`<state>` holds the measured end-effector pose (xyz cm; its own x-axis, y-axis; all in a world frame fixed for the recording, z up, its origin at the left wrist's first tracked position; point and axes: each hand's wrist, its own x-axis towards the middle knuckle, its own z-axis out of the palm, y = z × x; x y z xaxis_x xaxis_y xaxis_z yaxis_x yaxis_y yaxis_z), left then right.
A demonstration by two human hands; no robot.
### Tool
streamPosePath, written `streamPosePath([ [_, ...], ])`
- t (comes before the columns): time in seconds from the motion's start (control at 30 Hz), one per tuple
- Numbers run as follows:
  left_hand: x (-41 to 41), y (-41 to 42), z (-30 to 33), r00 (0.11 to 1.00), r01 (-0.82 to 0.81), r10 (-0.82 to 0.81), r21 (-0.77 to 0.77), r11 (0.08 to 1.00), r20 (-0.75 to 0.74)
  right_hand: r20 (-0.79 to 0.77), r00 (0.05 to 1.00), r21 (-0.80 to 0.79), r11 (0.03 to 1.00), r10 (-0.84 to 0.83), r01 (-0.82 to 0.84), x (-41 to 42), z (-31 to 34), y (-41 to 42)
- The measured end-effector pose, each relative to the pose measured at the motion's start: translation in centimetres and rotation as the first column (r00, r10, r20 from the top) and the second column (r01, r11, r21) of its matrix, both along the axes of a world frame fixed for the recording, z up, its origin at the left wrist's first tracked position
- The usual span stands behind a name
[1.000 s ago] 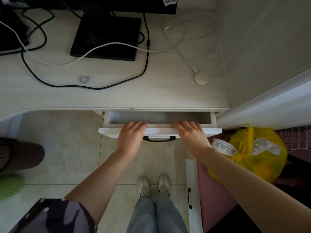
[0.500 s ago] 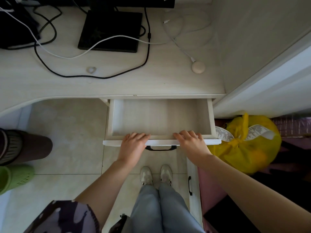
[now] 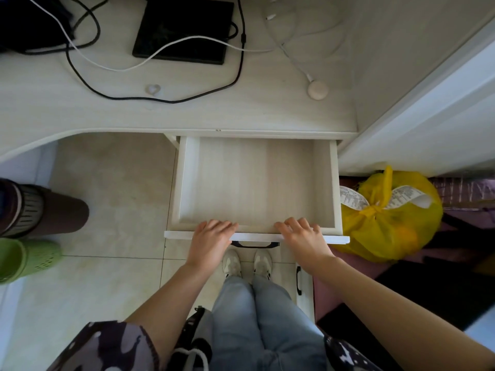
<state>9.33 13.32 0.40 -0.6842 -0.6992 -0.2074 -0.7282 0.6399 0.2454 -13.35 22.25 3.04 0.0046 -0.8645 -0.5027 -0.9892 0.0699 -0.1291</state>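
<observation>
Two hands, the left hand (image 3: 211, 239) and right hand (image 3: 305, 236), gripped the front rim of one pale rectangular wooden drawer (image 3: 254, 183), fingers hooked over it. One black bar handle (image 3: 253, 245) sat between them. The drawer stood open beyond the grip, and past it lay one round cream puck (image 3: 317, 90).

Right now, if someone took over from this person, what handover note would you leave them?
Hands: the left hand has its fingers over the top edge of the drawer front, left of the handle. The right hand is on the same edge, right of the handle.
Drawer: pulled well out from under the desk; no contents show.
Done: drawer open.
Left: probably filling or shutting it; neither hand holds anything to put in.
</observation>
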Motion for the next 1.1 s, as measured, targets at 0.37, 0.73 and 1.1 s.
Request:
streamPosePath([
  [0.37, -0.4, 1.1, 0.7, 0.996, -0.089, 0.088, 0.084, 0.993, 0.014, 0.025, 0.999, 0.042, 0.998, 0.041, -0.042, -0.5, 0.1, 0.4],
  [0.73, 1.2, 0.8, 3.6, 0.903, -0.359, 0.406, 0.275, 0.892, -0.138, 0.140, 0.986, 0.008, 0.995, 0.095, -0.097, 0.3, 2.6, -3.6],
  [1.1, 9.2, -0.1, 7.9, 0.550, -0.754, 0.800, 0.270, 0.599, -0.239, 0.194, 0.942, -0.139, 0.958, 0.274, -0.250, 10.2, 6.2, -12.4],
])
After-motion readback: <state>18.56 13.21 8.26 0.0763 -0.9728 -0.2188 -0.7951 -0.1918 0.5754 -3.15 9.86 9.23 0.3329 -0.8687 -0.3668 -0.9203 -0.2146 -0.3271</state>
